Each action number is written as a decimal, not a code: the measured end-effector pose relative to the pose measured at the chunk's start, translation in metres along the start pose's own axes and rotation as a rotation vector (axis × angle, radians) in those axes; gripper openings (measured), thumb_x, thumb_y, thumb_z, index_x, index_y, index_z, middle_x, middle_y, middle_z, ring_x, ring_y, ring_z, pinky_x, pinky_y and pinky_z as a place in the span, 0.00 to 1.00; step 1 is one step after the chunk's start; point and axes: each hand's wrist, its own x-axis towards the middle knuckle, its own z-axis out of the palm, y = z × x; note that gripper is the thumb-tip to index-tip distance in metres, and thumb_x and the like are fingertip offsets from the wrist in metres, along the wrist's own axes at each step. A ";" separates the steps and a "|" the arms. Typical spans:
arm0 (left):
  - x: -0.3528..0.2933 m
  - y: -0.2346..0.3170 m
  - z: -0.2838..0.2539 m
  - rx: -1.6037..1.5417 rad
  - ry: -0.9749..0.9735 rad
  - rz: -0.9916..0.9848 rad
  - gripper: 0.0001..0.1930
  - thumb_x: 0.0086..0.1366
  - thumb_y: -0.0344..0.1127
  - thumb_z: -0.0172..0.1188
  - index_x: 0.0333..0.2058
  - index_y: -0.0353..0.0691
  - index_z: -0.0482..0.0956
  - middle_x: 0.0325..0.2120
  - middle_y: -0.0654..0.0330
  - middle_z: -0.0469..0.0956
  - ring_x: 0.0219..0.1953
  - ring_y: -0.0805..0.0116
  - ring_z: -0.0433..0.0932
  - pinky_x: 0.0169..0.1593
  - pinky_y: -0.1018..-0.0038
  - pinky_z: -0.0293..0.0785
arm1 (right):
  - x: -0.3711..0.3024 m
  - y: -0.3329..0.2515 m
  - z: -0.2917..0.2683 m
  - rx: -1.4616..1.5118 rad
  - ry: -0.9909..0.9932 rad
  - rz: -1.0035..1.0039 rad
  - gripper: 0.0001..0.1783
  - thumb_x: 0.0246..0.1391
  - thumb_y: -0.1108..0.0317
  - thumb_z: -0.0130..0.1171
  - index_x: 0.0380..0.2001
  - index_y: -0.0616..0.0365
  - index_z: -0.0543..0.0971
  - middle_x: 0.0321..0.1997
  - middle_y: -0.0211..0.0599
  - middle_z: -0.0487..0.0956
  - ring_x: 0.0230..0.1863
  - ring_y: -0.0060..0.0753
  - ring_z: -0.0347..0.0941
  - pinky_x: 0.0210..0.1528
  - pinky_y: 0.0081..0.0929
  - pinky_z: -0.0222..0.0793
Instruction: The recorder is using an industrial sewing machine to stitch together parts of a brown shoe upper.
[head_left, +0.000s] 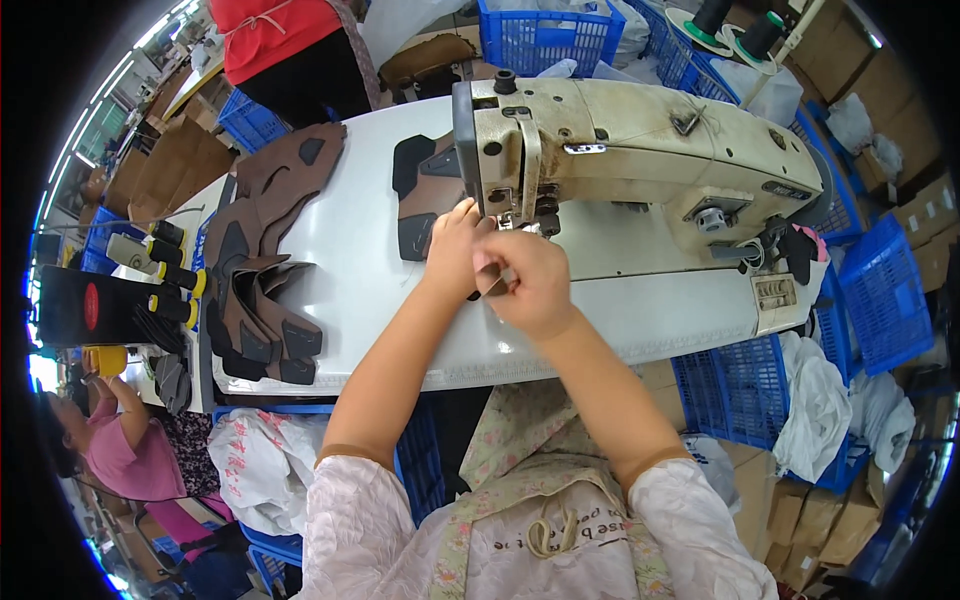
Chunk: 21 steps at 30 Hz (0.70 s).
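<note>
A cream-coloured industrial sewing machine (620, 130) stands on a white work table (365, 300). By its needle area, my left hand (455, 250) presses a brown shoe upper piece (432, 200) with black patches, its fingers close together at the presser foot. My right hand (530, 285) is closed beside it, thumb and fingers pinching a brown edge (490, 280) of what looks like the same piece. The hands partly hide the stitching spot and the needle tip. Left of them lie stacked brown upper pieces (270, 200) and a folded pile of similar ones (265, 325).
Thread spools (172, 280) stand at the table's left end. Blue crates (735, 390) with white bags (815, 400) sit at the right; another crate (550, 35) is behind the machine. A person in red (275, 40) stands at the far left; one in pink (130, 450) sits nearer.
</note>
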 end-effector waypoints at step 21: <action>-0.049 -0.027 -0.070 0.553 0.040 -0.283 0.20 0.52 0.33 0.57 0.46 0.45 0.82 0.50 0.45 0.76 0.54 0.51 0.74 0.57 0.64 0.70 | -0.039 -0.015 0.027 0.924 -0.265 1.210 0.20 0.65 0.53 0.49 0.48 0.60 0.70 0.31 0.35 0.75 0.21 0.19 0.62 0.23 0.19 0.61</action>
